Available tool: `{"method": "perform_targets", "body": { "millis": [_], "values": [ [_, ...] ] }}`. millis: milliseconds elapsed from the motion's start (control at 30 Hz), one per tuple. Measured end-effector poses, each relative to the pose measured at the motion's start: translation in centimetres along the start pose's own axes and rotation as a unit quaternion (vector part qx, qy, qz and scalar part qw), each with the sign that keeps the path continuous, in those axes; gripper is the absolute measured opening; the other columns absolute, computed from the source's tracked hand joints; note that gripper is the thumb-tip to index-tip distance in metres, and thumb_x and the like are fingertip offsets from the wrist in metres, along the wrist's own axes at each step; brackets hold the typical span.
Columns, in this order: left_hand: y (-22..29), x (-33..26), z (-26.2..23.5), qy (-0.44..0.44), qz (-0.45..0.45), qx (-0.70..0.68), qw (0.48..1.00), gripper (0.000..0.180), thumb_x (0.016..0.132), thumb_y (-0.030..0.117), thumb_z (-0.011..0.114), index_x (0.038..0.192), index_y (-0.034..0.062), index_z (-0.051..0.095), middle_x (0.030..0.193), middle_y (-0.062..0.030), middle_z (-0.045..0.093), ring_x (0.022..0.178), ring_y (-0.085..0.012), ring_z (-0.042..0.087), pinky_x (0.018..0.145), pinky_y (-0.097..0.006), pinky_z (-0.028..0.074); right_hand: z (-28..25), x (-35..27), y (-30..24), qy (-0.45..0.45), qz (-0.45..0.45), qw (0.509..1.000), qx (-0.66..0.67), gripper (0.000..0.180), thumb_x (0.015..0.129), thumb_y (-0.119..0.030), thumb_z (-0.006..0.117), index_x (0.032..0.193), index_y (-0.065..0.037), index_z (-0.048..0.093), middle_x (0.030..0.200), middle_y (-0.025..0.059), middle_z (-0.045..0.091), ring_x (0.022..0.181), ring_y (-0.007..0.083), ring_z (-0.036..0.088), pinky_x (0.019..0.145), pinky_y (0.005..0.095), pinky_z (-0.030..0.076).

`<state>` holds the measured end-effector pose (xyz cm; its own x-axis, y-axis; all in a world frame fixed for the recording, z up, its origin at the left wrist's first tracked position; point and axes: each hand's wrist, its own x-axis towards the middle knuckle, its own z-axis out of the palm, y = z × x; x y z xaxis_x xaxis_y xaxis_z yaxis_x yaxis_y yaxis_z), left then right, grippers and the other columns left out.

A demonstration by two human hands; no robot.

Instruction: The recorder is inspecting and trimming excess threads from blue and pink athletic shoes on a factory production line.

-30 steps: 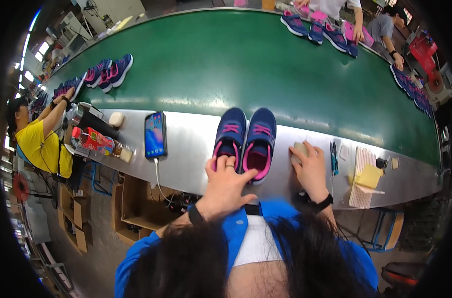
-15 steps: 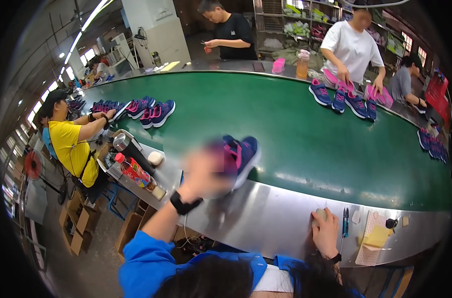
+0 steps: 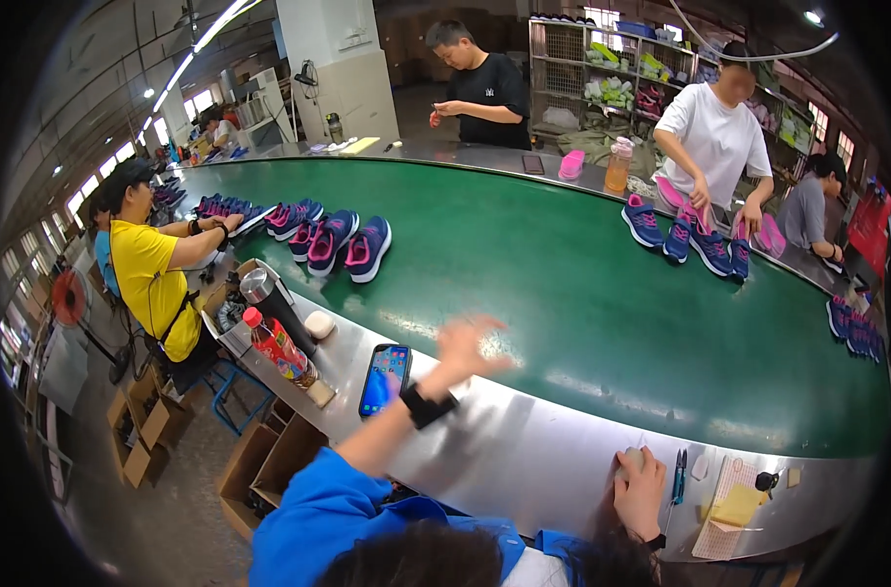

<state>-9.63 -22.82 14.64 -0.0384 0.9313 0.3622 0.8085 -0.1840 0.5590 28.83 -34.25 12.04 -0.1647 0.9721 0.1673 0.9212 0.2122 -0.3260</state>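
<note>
My left hand (image 3: pixel 470 350), a black band on its wrist, reaches over the near edge of the green belt (image 3: pixel 504 245) with its fingers spread and nothing in them. Beyond it to the left, navy and pink sneakers (image 3: pixel 369 249) stand on the belt. A phone (image 3: pixel 385 380) with a lit screen lies on the metal ledge beside my left wrist. My right hand (image 3: pixel 643 497) rests on the ledge, its fingers closed around a small pale rounded block (image 3: pixel 630 462), partly hidden. Right beside that hand lie blue-handled thread snips (image 3: pixel 679 477).
A steel flask (image 3: pixel 274 303), a red-capped bottle (image 3: pixel 277 347) and a white round item (image 3: pixel 319 325) stand at left. A yellow note pad (image 3: pixel 737 505) lies at right. Across the belt, a person in white (image 3: pixel 714 137) handles sneakers; a person in yellow (image 3: pixel 150 259) works at left.
My left hand has let go of the sneakers it held; they now stand on the belt further left. The phone has come into sight. My right hand stays around the block.
</note>
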Motion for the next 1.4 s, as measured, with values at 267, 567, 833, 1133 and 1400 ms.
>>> {"method": "perform_targets", "body": {
  "millis": [267,567,833,1133,1400],
  "values": [
    [14.6,-5.6,10.1,-0.388,0.074,-0.435,0.809,0.047,0.085,0.035,0.071,0.123,0.0122,0.057,0.130,-0.0084,0.053,0.125,-0.0237,0.046,0.099,-0.040,0.043,-0.3,-0.3,0.9,0.029,0.004,0.999,-0.044,0.045,0.076,-0.011,0.067,0.119,-0.022,0.066,0.135,0.0184,0.049,0.116,0.0393,0.047,0.099,0.0476,0.040],
    [7.9,3.0,14.8,-0.222,-0.168,-0.657,0.700,0.022,0.096,0.023,0.061,0.110,0.0065,0.061,0.106,-0.0047,0.063,0.100,-0.0151,0.061,0.088,-0.027,0.047,-4.3,4.2,0.7,-0.068,-0.059,0.996,-0.026,0.044,0.079,-0.009,0.063,0.121,-0.023,0.065,0.136,0.0174,0.049,0.119,0.0406,0.045,0.100,0.0471,0.041],
    [4.7,8.6,20.0,-0.166,-0.179,-0.701,0.671,0.023,0.097,0.024,0.059,0.110,0.0052,0.060,0.103,-0.0060,0.063,0.096,-0.0164,0.063,0.083,-0.026,0.049,-3.2,23.9,3.6,-0.140,0.027,0.930,0.338,0.051,0.088,-0.015,0.066,0.137,-0.013,0.050,0.123,0.0189,0.056,0.093,0.0242,0.066,0.080,0.0343,0.055],
    [5.6,8.6,21.3,-0.203,-0.223,-0.654,0.694,0.022,0.098,0.023,0.055,0.103,0.0026,0.061,0.096,-0.0062,0.063,0.086,-0.0140,0.063,0.079,-0.025,0.048,8.1,50.8,17.0,0.080,0.311,0.748,0.581,0.062,0.088,0.002,0.057,0.141,-0.018,0.032,0.119,0.0104,0.046,0.104,0.0266,0.052,0.081,0.0492,0.060],
    [5.8,7.7,21.9,-0.169,-0.273,-0.548,0.772,0.019,0.095,0.020,0.062,0.097,0.0013,0.064,0.092,-0.0042,0.064,0.079,-0.0092,0.063,0.074,-0.023,0.050,14.6,64.6,11.0,0.267,0.337,0.653,0.624,0.070,0.085,-0.007,0.072,0.134,-0.024,0.024,0.134,0.0163,0.038,0.118,0.0344,0.047,0.078,0.0523,0.060]
  ]
}}
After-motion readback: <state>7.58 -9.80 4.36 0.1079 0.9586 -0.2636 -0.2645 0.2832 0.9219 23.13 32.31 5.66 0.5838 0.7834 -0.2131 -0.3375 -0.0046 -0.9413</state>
